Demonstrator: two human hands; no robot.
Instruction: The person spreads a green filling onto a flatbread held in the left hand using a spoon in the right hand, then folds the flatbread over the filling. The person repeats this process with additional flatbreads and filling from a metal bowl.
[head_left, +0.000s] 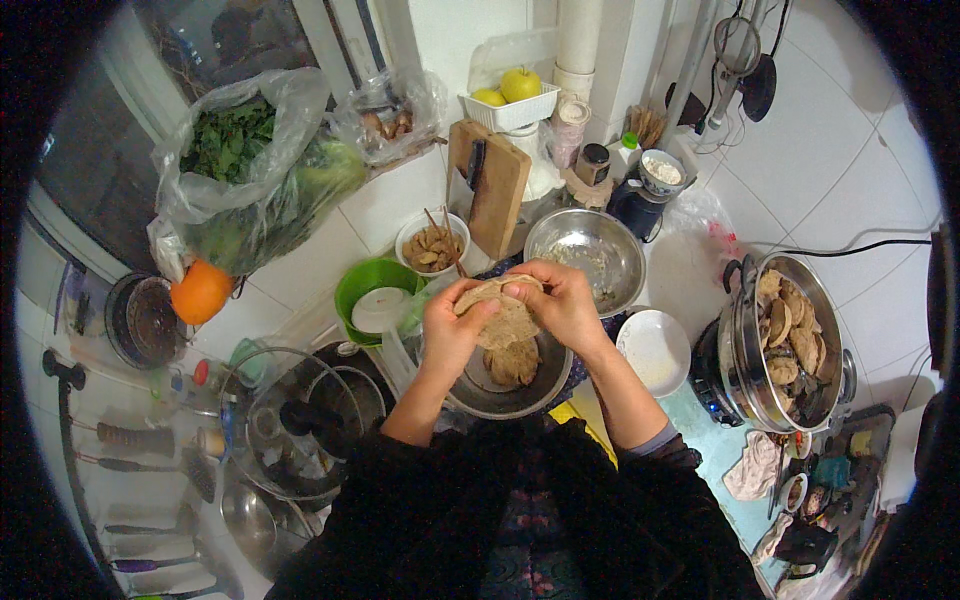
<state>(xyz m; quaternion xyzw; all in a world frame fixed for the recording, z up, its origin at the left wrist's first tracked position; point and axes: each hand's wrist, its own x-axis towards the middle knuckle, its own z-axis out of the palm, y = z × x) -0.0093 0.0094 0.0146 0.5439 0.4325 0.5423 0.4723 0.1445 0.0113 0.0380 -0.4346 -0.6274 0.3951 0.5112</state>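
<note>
Both my hands hold a flattened piece of brown dough (511, 322). My left hand (457, 326) grips its left edge, the thumb resting on the face of the dough. On the far right edge, my right hand (559, 300) pinches the rim between thumb and fingers. Below the piece, a larger lump of dough (513, 364) lies in a metal basin (551, 394). Just beyond my right hand stands a steel bowl (634, 259) with pale bits of food stuck inside. A white plate (654, 352) lies to the right of the basin.
On the right, a steel steamer pot (739, 360) holds several brown dumplings (793, 322). A green basin (349, 296) and a white bowl (400, 244) of brown pieces with chopsticks sit at the left. Behind, a wooden cutting board (499, 172) leans upright. A glass lid (255, 420) is at lower left.
</note>
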